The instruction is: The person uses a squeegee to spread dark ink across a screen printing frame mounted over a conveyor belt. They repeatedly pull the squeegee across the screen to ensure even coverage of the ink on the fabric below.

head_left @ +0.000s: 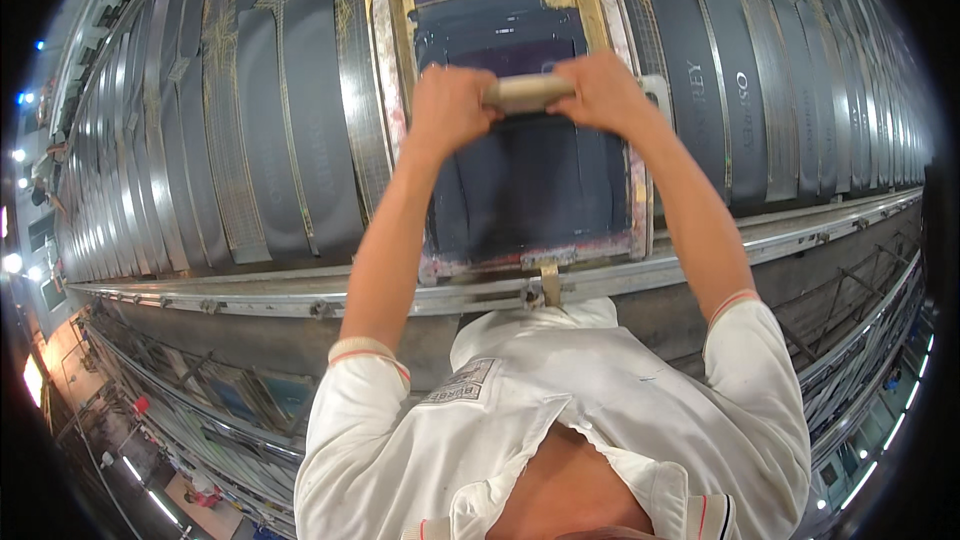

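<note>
Both my hands grip a pale wooden squeegee (528, 93) held crosswise over a printing screen. My left hand (453, 108) wraps round its left end and my right hand (603, 92) round its right end. The screen frame (384, 55) is rectangular, pale and stained with reddish ink, lying flat on the long table. Dark ink (480, 30) covers the mesh beyond the squeegee, with purple showing at the far end. Nearer me the mesh (530, 185) looks dark and smooth. My hands hide both ends of the squeegee, and its blade cannot be made out.
Dark fabric pieces (275, 130) lie in rows left of the screen, with more printed dark pieces (700, 100) to the right. A metal rail (790, 237) runs along the near table edge; a bracket (549, 282) joins the frame there. Racks (260, 390) stand lower left.
</note>
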### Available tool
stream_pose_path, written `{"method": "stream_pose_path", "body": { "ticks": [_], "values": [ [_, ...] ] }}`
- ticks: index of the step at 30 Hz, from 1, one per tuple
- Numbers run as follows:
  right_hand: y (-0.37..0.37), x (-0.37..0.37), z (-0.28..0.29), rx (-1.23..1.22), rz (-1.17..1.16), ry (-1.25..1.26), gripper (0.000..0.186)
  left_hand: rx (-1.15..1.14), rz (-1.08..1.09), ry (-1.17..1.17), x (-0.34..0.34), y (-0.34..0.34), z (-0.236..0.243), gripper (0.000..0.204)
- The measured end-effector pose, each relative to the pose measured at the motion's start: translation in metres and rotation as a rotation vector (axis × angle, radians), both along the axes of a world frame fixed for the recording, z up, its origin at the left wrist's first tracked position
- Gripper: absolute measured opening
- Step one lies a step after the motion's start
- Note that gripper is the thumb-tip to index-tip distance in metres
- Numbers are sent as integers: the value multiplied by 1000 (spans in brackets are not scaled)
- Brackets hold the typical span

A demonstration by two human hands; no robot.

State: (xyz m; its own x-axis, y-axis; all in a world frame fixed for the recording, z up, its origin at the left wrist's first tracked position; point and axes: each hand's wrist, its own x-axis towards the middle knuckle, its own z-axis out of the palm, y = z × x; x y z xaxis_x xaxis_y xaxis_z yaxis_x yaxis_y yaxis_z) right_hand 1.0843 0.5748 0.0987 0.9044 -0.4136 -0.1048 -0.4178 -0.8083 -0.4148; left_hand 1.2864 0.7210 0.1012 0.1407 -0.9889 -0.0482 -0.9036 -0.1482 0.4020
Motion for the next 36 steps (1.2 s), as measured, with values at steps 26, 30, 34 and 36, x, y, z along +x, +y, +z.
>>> {"method": "stream_pose_path", "body": {
  "ticks": [26, 30, 34, 36],
  "values": [
    [-136, 91, -7, 113, -14, 97, 35, 97, 2, -104, 85, -127, 4, 32],
    [-117, 78, 1, 67, -29, 63, 33, 33, 14, -86, 76, -114, -3, 32],
    [-60, 42, 0, 59, -49, -28, 28, -82, -15, -78, 44, -60, -10, 26],
    [-14, 10, -2, 38, -56, -80, 24, -108, -45, -64, 12, -11, -11, 22]
  ]
}}
